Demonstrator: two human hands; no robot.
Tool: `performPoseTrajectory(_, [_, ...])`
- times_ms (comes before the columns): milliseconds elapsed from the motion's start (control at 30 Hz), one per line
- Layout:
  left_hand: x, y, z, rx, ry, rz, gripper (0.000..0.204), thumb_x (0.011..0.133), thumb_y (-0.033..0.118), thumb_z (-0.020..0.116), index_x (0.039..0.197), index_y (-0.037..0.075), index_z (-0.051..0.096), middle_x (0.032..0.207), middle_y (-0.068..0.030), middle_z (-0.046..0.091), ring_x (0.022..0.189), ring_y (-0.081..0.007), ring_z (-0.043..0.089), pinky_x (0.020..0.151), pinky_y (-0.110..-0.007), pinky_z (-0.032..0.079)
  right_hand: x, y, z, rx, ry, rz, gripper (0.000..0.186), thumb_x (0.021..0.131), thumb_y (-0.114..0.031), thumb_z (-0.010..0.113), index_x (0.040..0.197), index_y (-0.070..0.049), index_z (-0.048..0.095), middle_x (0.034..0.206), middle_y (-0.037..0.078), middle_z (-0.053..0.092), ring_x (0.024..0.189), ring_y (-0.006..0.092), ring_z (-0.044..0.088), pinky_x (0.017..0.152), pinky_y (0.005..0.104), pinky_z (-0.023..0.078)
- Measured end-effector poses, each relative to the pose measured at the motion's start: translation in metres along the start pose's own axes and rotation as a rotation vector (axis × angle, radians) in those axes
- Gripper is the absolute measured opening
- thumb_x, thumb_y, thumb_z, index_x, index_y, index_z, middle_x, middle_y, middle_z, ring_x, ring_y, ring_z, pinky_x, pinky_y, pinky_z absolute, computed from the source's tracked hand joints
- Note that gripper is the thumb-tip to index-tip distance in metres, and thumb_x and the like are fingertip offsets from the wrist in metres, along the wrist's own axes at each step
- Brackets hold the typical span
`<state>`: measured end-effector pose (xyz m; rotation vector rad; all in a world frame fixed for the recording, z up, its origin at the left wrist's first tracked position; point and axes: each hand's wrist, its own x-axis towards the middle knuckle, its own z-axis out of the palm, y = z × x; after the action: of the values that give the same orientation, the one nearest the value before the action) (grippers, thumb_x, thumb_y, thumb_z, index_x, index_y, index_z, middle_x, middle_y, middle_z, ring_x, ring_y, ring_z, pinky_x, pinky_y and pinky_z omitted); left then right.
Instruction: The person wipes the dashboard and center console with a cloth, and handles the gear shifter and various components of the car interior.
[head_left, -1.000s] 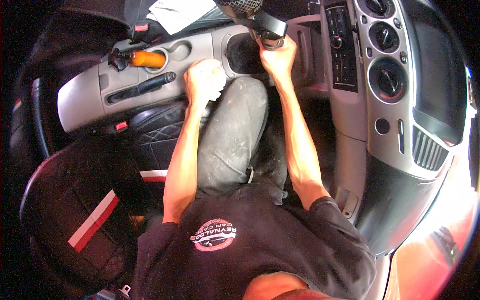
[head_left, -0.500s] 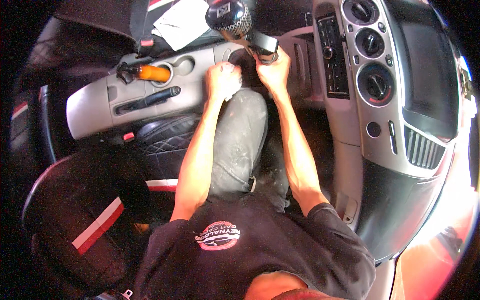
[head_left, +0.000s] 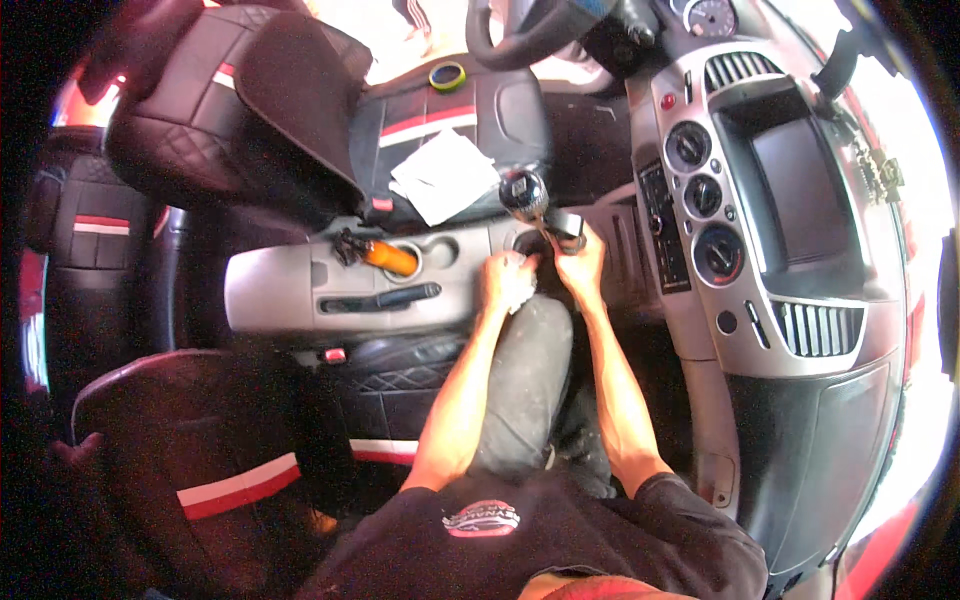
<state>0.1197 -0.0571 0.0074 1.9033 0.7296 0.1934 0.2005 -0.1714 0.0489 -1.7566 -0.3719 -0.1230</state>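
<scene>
My left hand (head_left: 503,282) is closed around a crumpled white cloth (head_left: 520,290), low at the front end of the grey centre console (head_left: 270,285). My right hand (head_left: 580,268) grips a dark, glossy piece with a pale flat face (head_left: 567,228), just beside the gear lever; its exact kind is unclear. Above both hands stands the round, dark gear knob (head_left: 523,192) with a patterned silver collar. Both forearms reach forward on either side of my grey-trousered knee (head_left: 525,375). The lever's base is partly hidden by my hands.
An orange bottle (head_left: 390,258) with a black top lies tilted at the cup holders, behind the handbrake lever (head_left: 385,299). White cloths (head_left: 445,178) and a round yellow-rimmed tin (head_left: 447,76) rest on the far seat. The dashboard knobs (head_left: 703,196) rise to the right.
The view has tilted up, bringing the steering wheel and far seat into sight. Both hands stay by the gear lever, still holding the cloth and the dark piece.
</scene>
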Motion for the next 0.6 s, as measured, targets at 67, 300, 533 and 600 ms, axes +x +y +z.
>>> performPoseTrajectory(67, [0.006, -0.031, -0.002, -0.043, 0.006, -0.019, 0.028, 0.080, 0.028, 0.070, 0.068, 0.004, 0.064, 0.059, -0.0107, 0.064, 0.055, -0.0188, 0.062, 0.054, -0.040, 0.049, -0.004, -0.005, 0.012, 0.006, -0.019, -0.004, 0.023, 0.072, 0.004, 0.070, 0.078, -0.004, 0.049, 0.064, 0.003, 0.048, 0.066, 0.0072, 0.046, 0.058, 0.0268, 0.040])
performPoseTrajectory(300, [-0.001, -0.006, -0.003, 0.020, -0.132, -0.048, 0.042, 0.087, 0.046, 0.065, 0.072, 0.007, 0.070, 0.068, -0.0150, 0.067, 0.064, -0.0327, 0.066, 0.062, -0.046, 0.051, -0.003, 0.009, 0.003, -0.036, 0.002, -0.023, 0.022, 0.070, 0.002, 0.072, 0.080, -0.003, 0.053, 0.063, 0.006, 0.054, 0.063, 0.0099, 0.051, 0.058, 0.0291, 0.042])
performPoseTrajectory(533, [-0.002, -0.007, -0.002, -0.139, -0.063, -0.020, 0.025, 0.081, 0.028, 0.070, 0.072, 0.005, 0.066, 0.063, -0.0107, 0.066, 0.057, -0.0242, 0.064, 0.057, -0.040, 0.051, -0.002, 0.015, 0.002, -0.011, 0.015, -0.017, 0.021, 0.070, 0.004, 0.070, 0.080, -0.003, 0.053, 0.065, 0.006, 0.055, 0.064, 0.0102, 0.051, 0.058, 0.0293, 0.041])
performPoseTrajectory(600, [0.002, -0.013, 0.001, -0.162, -0.076, 0.009, 0.024, 0.078, 0.029, 0.071, 0.074, 0.006, 0.067, 0.066, -0.0133, 0.067, 0.061, -0.0291, 0.066, 0.060, -0.043, 0.051, 0.000, 0.017, 0.003, 0.028, 0.007, -0.016, 0.020, 0.070, 0.005, 0.068, 0.078, -0.003, 0.052, 0.065, 0.006, 0.053, 0.064, 0.0098, 0.049, 0.057, 0.0291, 0.040])
